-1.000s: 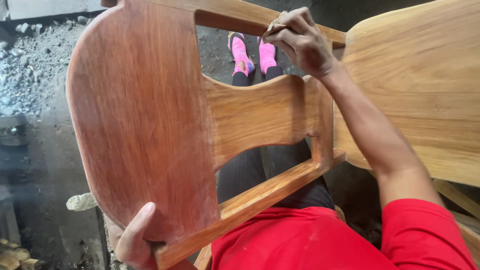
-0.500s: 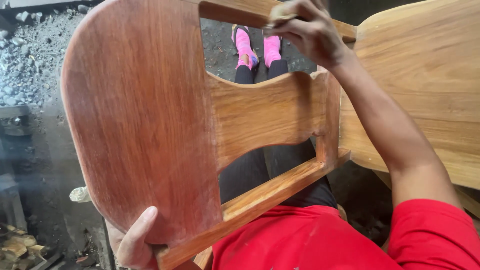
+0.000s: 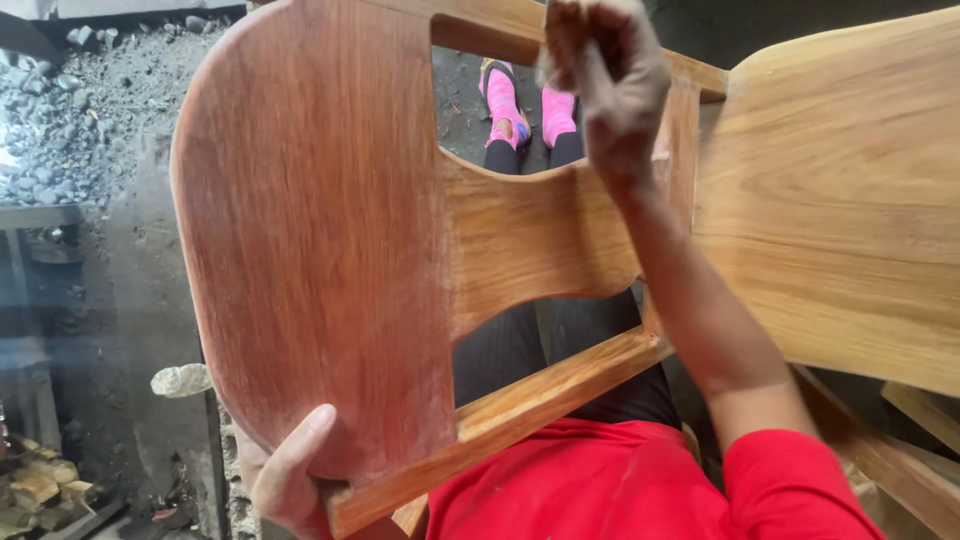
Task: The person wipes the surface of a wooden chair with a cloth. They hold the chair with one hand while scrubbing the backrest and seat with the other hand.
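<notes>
A reddish-brown wooden chair back (image 3: 320, 240) with a curved crosspiece lies tilted across my lap. My left hand (image 3: 285, 475) grips its lower edge, thumb up against the rounded panel. My right hand (image 3: 605, 75) is closed on a small pale piece, which looks like sandpaper, and presses it on the upper rail near the frame's top right corner. The hand is blurred. Through the openings in the frame I see my black trousers and pink socks (image 3: 525, 100).
A second, paler wooden chair panel (image 3: 840, 220) stands at the right. Grey gravel (image 3: 70, 110) covers the ground at upper left. Scraps of wood (image 3: 40, 485) lie at bottom left. A crumpled pale cloth (image 3: 180, 380) lies on the dark floor.
My right hand has moved along the upper rail, rubbing the piece on it. The chair back sits a little further right in view. My left hand keeps its grip.
</notes>
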